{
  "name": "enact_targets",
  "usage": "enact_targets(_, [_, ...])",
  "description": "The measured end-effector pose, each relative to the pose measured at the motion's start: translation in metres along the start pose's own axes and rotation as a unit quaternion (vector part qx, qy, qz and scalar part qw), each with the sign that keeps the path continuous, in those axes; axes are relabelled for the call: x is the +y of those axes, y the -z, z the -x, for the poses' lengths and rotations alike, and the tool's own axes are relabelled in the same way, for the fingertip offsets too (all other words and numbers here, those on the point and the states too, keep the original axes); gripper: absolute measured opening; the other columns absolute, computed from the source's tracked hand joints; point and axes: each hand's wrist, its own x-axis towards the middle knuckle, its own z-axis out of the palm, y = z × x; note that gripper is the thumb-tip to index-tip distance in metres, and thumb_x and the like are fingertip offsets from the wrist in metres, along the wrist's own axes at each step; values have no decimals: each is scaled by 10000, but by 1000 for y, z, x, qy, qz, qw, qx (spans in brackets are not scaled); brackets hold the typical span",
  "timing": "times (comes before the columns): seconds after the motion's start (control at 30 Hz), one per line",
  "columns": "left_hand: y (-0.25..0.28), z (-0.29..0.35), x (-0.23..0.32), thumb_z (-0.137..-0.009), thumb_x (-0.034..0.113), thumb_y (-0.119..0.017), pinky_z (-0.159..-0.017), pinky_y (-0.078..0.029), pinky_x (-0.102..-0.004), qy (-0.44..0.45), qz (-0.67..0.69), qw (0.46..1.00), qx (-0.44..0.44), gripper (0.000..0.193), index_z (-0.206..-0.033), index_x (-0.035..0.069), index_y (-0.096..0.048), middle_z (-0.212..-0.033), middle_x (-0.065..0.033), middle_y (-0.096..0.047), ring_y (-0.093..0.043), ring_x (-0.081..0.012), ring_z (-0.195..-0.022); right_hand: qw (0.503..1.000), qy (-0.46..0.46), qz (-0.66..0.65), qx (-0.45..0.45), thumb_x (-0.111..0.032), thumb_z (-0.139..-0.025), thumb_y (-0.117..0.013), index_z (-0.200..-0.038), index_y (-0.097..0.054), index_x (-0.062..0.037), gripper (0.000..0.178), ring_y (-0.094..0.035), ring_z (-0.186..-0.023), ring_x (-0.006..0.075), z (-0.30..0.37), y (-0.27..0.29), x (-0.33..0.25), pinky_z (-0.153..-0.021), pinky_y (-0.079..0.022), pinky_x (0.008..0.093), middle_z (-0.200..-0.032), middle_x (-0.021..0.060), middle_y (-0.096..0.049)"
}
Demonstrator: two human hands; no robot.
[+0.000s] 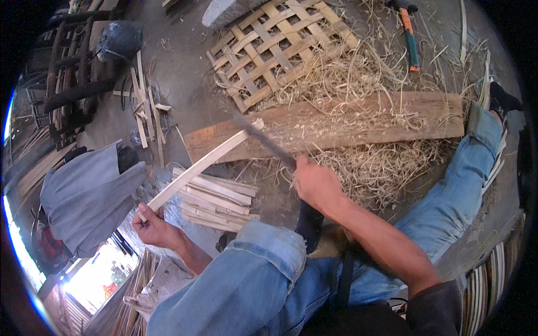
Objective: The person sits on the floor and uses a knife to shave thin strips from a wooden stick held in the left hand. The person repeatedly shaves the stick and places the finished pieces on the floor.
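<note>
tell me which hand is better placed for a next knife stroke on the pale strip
Probably the right: the right hand grips the knife, whose blade crosses the pale strip near its far end in this view. The left hand holds the near end.

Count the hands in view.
2: the left hand pinches the lower-left end of the pale strip; the right hand, near centre, holds the dark blade. No others show.
</note>
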Motion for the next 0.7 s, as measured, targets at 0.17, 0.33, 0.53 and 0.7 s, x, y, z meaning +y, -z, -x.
enact_targets(0.17, [5,1,1,-903,209,-671,-543,-515,-225,10,-1,1000,7,244,-867,27,-512,-798,-70,-587,-592,-123,-673,998,-24,-48,-37,-129,-828,-571,-946,-471,25,219,-646,-704,414,13,6,-14,-613,-535,466,-771,235,-623])
enact_targets(0.33, [7,0,1,-908,209,-664,-531,-507,-245,17,-11,1000,12,248,-872,22,-505,-824,-72,-593,-584,-119,-659,999,-39,-20,-1,-141,-822,-600,-943,-455,13,243,-642,-726,414,14,-10,13,-625,-526,484,-796,230,-624])
enact_targets(0.53, [3,3,3,-982,177,-481,-877,-501,-348,145,236,960,-45,160,-873,65,-511,-878,-40,-517,-553,-130,-770,998,-28,-35,-43,-148,-831,-579,-969,-485,22,238,-663,-720,392,19,1,2,-633,-548,470,-839,234,-634])
enact_targets(0.7, [-22,12,22,-969,212,-411,-1065,-367,-474,156,490,843,-158,228,-774,95,-433,-859,-35,-477,-501,-144,-781,993,-57,-52,-84,-152,-812,-605,-988,-465,27,287,-651,-727,424,19,11,-7,-649,-532,510,-870,249,-630])
